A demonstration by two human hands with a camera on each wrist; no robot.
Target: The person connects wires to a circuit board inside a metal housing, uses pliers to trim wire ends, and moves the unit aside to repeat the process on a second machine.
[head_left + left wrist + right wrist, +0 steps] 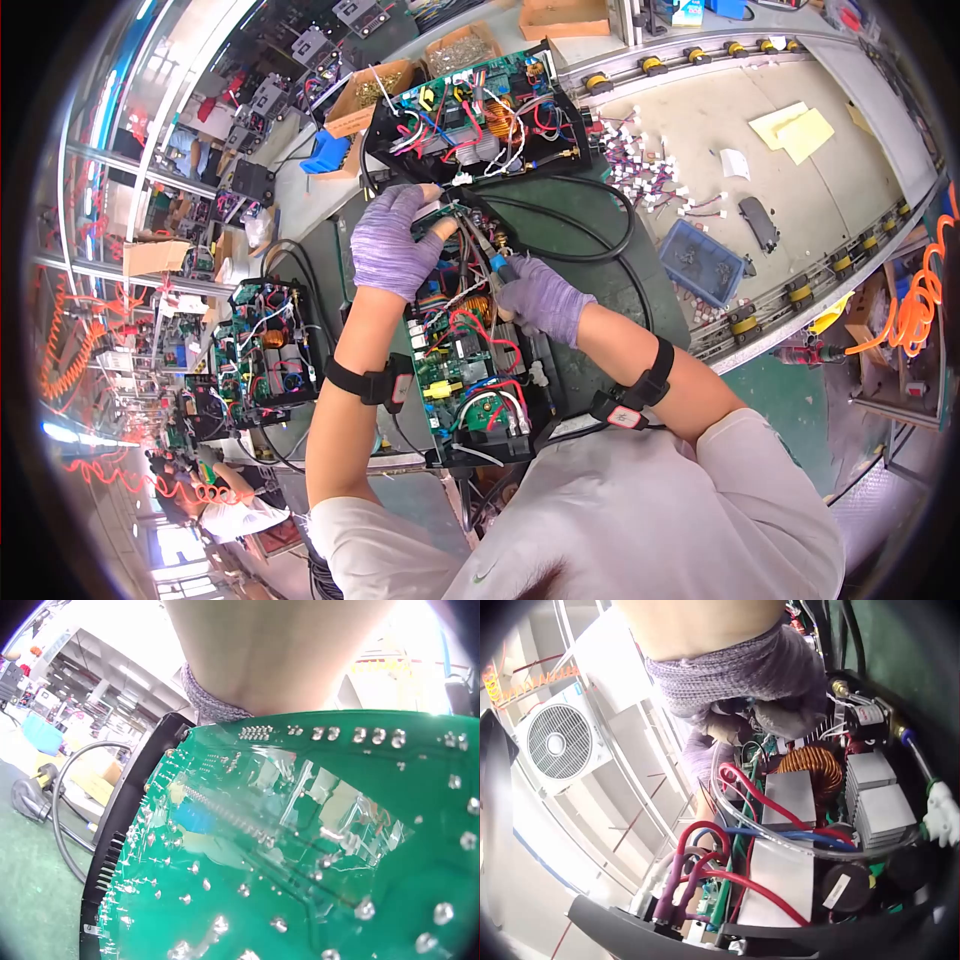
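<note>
Both hands wear purple knit gloves and work at the far end of an open electronics unit (470, 370), with its green circuit board, copper coil (810, 769), grey heat sinks (877, 802) and red and blue wires exposed. My left hand (395, 243) grips the far end panel, thumb and index finger on either side of a pale edge. In my right hand (545, 300) are pliers (482, 238) with a tapered grey metal nose and blue on the handles, pointing at that end near the left thumb. The left wrist view shows the soldered board underside (300, 847), which hides the left fingers.
Beyond stands a second open unit (480, 115). A black cable (625, 235) loops right of the hands. Further right lie white-plugged wires (640, 165), a blue bin (702, 262) and a roller track (800, 293). Another unit (265, 340) stands left, and cardboard boxes (370, 95) behind.
</note>
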